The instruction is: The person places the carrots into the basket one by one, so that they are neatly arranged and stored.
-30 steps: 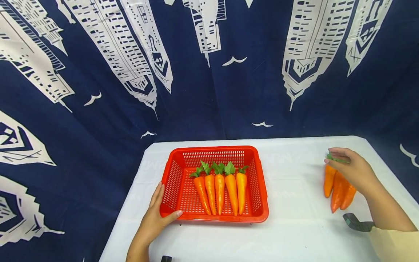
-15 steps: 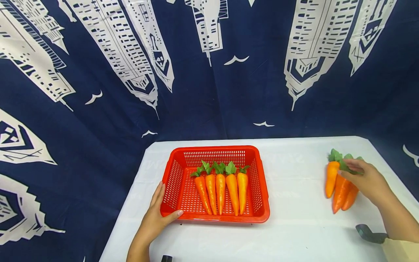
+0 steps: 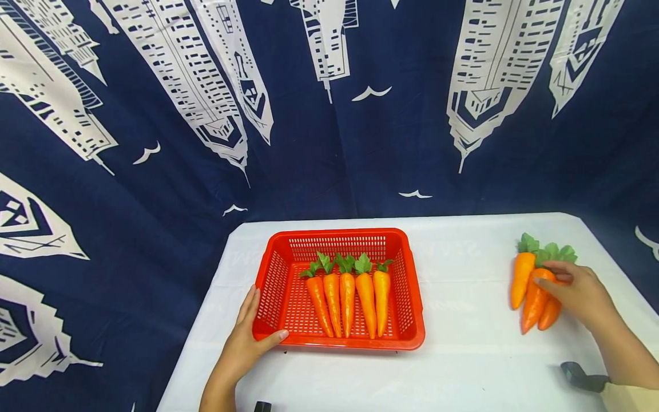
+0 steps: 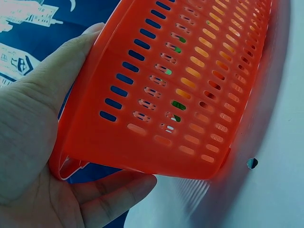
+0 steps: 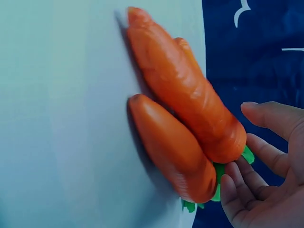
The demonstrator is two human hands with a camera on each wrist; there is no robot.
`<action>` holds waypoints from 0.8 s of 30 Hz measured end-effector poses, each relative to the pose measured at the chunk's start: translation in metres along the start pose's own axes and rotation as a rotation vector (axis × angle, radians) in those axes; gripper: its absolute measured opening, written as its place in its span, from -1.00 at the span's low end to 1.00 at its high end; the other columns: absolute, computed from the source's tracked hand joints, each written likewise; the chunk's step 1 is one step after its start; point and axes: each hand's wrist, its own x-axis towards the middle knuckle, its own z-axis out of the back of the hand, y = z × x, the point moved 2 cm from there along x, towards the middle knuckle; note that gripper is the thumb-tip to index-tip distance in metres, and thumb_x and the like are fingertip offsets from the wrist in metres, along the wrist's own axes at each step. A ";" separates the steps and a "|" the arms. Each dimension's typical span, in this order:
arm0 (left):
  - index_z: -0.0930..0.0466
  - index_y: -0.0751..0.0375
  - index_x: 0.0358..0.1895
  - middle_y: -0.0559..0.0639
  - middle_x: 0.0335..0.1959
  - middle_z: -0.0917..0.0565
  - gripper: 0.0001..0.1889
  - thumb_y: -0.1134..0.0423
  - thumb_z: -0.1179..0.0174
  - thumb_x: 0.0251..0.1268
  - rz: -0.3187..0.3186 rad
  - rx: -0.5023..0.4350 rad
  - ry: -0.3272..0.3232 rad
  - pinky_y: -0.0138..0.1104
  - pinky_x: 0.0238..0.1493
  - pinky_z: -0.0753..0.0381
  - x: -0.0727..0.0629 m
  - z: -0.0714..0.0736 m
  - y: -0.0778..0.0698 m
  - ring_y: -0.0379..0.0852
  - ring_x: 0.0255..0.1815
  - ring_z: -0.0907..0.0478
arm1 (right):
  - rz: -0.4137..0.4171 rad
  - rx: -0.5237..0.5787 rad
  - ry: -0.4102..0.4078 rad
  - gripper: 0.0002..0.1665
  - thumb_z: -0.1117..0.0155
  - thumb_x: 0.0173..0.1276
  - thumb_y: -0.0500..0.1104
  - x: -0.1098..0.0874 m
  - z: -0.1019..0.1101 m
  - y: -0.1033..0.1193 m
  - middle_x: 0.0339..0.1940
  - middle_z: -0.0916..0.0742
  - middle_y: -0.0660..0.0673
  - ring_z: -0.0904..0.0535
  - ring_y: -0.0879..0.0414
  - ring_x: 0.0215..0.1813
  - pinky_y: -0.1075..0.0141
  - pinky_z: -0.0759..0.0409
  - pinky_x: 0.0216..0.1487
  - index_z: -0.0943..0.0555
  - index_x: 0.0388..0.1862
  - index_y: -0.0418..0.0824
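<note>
My left hand [image 3: 242, 337] holds the near left corner of a red perforated plastic basket [image 3: 355, 344], thumb along the front rim and fingers against the left side. In the left wrist view, the fingers reach beneath the basket's corner [image 4: 142, 164]. Several orange carrots [image 3: 347, 303] with green leaf tops lie in a row inside. At the right, my right hand [image 3: 582, 290] hovers at the upper ends of three more: a left carrot [image 3: 522, 280], a middle carrot [image 3: 534, 306] and a partly covered right carrot [image 3: 550, 313]. Its thumb and fingers stand apart in the right wrist view.
A white-covered table [image 3: 463, 355] bears everything. Behind it hangs a dark blue cloth [image 3: 309, 177] printed with white buildings and birds. A dark curved wrist piece [image 3: 582, 377] sits below the right forearm.
My right hand has moved right and then slightly down from the left carrot's leaves to the middle and right carrots, uncovering the leaf tops. The left hand and basket stay put.
</note>
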 end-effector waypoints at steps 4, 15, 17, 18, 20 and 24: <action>0.21 -0.12 0.67 -0.25 0.69 0.23 0.23 -0.19 -0.49 0.07 0.000 0.001 0.002 0.36 0.41 -0.23 0.000 -0.001 0.000 0.25 0.64 -0.06 | 0.013 -0.016 0.001 -0.18 -0.25 0.48 0.12 -0.001 -0.003 -0.002 0.15 -0.35 -0.66 -0.33 -0.53 0.10 -0.36 -0.44 0.04 -0.33 0.36 -0.51; 0.20 -0.12 0.67 -0.29 0.69 0.24 0.22 -0.18 -0.49 0.07 0.002 0.004 -0.001 0.36 0.40 -0.24 -0.001 0.000 -0.002 0.24 0.64 -0.07 | 0.101 -0.120 -0.063 -0.27 -0.30 0.43 0.05 -0.002 -0.015 0.000 0.12 -0.35 -0.67 -0.24 -0.55 0.09 -0.41 -0.33 0.04 -0.39 0.26 -0.52; 0.21 -0.12 0.67 -0.30 0.69 0.24 0.22 -0.18 -0.49 0.07 0.003 0.005 -0.001 0.36 0.40 -0.25 -0.001 0.000 -0.002 0.24 0.64 -0.07 | 0.110 -0.148 -0.071 -0.25 -0.31 0.42 0.08 -0.002 -0.017 0.001 0.13 -0.36 -0.66 -0.24 -0.57 0.10 -0.42 -0.32 0.04 -0.39 0.25 -0.51; 0.21 -0.13 0.67 -0.30 0.69 0.24 0.22 -0.18 -0.49 0.07 0.004 0.004 0.000 0.36 0.40 -0.25 -0.002 0.000 -0.001 0.23 0.64 -0.07 | 0.110 -0.157 -0.070 -0.24 -0.32 0.41 0.09 -0.002 -0.018 0.001 0.14 -0.37 -0.66 -0.22 -0.57 0.11 -0.42 -0.31 0.04 -0.39 0.26 -0.51; 0.21 -0.13 0.67 -0.30 0.69 0.24 0.22 -0.18 -0.49 0.07 0.004 0.002 -0.001 0.36 0.40 -0.25 -0.002 0.000 -0.001 0.23 0.64 -0.07 | 0.103 -0.182 -0.061 -0.18 -0.34 0.38 0.13 -0.001 -0.020 0.002 0.17 -0.35 -0.67 -0.20 -0.57 0.11 -0.43 -0.32 0.04 -0.37 0.29 -0.50; 0.22 -0.15 0.67 -0.30 0.69 0.24 0.22 -0.17 -0.49 0.07 0.002 -0.001 0.002 0.37 0.40 -0.23 -0.001 0.000 0.000 0.24 0.64 -0.06 | 0.085 -0.214 -0.047 -0.14 -0.38 0.33 0.10 0.002 -0.023 0.002 0.19 -0.32 -0.68 -0.19 -0.55 0.09 -0.40 -0.35 0.01 -0.35 0.32 -0.50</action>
